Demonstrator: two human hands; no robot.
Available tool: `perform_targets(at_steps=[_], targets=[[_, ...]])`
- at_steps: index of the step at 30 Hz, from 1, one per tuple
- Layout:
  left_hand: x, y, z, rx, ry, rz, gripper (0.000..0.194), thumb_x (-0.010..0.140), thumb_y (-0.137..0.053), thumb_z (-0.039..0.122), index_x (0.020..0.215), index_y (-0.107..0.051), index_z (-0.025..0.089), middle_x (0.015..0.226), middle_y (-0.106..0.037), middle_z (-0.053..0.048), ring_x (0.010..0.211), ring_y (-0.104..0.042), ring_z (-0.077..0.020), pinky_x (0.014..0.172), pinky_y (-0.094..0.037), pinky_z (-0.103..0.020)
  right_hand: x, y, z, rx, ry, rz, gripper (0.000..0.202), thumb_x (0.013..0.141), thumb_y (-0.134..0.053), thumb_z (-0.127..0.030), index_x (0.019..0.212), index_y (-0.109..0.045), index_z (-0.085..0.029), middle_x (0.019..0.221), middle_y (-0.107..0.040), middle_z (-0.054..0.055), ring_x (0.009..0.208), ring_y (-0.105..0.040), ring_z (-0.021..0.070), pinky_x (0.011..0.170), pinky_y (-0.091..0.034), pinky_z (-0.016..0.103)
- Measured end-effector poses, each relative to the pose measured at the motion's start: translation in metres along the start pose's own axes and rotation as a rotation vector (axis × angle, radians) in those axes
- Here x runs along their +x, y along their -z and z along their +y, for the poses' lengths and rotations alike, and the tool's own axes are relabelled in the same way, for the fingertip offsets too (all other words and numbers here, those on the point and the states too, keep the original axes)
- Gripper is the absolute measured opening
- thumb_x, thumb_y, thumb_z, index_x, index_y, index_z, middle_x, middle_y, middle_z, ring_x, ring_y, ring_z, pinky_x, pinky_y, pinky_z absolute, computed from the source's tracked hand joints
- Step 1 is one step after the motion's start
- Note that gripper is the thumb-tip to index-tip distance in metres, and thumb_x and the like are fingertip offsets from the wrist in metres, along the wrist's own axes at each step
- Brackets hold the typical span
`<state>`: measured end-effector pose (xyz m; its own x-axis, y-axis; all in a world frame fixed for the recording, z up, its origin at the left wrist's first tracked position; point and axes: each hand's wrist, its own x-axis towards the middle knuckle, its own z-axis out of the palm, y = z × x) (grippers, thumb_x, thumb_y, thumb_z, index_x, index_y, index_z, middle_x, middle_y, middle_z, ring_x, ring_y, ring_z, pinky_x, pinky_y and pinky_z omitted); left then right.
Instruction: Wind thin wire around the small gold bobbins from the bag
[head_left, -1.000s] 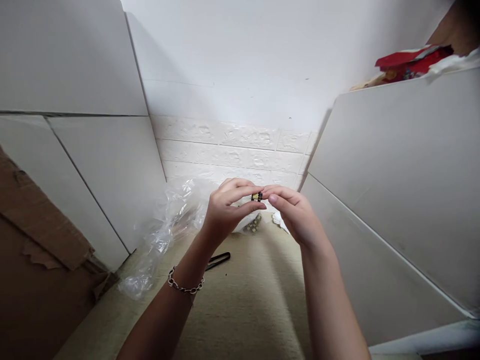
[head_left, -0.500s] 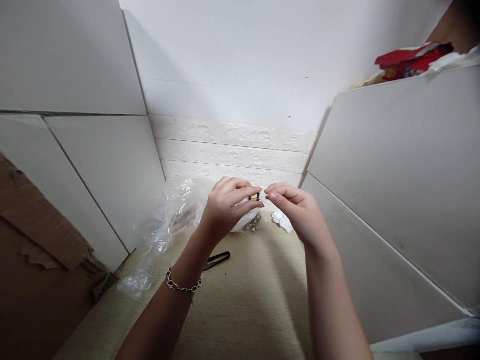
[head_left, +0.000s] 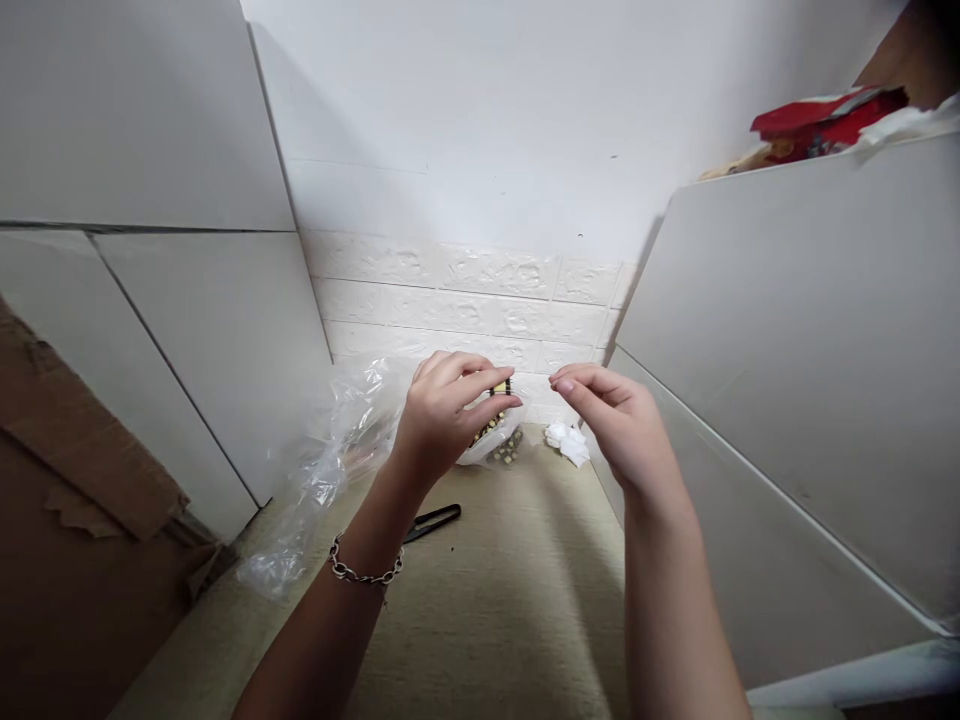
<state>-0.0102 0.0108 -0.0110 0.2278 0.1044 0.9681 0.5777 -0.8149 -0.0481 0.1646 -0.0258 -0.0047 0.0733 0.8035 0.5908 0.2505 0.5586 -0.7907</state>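
My left hand pinches a small yellow-and-black component between thumb and fingers; it looks like a little coil or transformer with dark ends. To its right, apart from it, my right hand has thumb and fingertips pressed together. Whatever may be between those fingertips is too small to make out. Under and behind my left hand, a plastic bag holds several similar yellow-and-black pieces. Black thread snips lie on the table below my left wrist, partly hidden by the forearm.
Crumpled white tissue lies near the wall, beyond my right wrist. Clear plastic wrapping spreads over the left of the table. Pale panels flank both sides, with torn cardboard at left and a red packet up on the right.
My right hand has drawn away to the right, widening the gap between the hands. My left hand has shifted slightly left with the component, uncovering more of the bagged pieces.
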Motion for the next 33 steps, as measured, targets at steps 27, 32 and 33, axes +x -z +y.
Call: perform_targets(at_steps=[27,32,33], targets=[[-0.001,-0.006,0.009,0.002,0.113,0.115,0.020,0.067,-0.066,0.033,0.080,-0.064,0.018,0.072,-0.062,-0.002,0.069,-0.056,-0.0125,0.066,-0.044,-0.027,0.002,-0.037,0.013,0.447,-0.095,0.027,0.007,0.068,-0.063,-0.029,0.072,-0.068,-0.026,0.082,-0.064,-0.001,0.087,-0.056,0.0143,0.086,-0.039,0.032],[-0.002,-0.007,0.011,0.002,0.109,0.116,0.019,0.067,-0.066,0.033,0.079,-0.065,0.018,0.071,-0.063,-0.002,0.068,-0.056,-0.0130,0.065,-0.043,-0.028,0.000,-0.039,0.010,0.434,-0.084,0.016,0.008,0.068,-0.063,-0.029,0.073,-0.068,-0.025,0.084,-0.064,0.000,0.088,-0.056,0.0147,0.085,-0.041,0.033],[-0.002,-0.007,0.012,0.001,0.111,0.118,0.019,0.067,-0.066,0.033,0.079,-0.065,0.018,0.072,-0.063,-0.002,0.068,-0.056,-0.0130,0.065,-0.043,-0.028,-0.001,-0.040,0.010,0.429,-0.082,0.014,0.008,0.068,-0.063,-0.029,0.072,-0.068,-0.025,0.084,-0.063,0.000,0.088,-0.055,0.0148,0.085,-0.041,0.033]])
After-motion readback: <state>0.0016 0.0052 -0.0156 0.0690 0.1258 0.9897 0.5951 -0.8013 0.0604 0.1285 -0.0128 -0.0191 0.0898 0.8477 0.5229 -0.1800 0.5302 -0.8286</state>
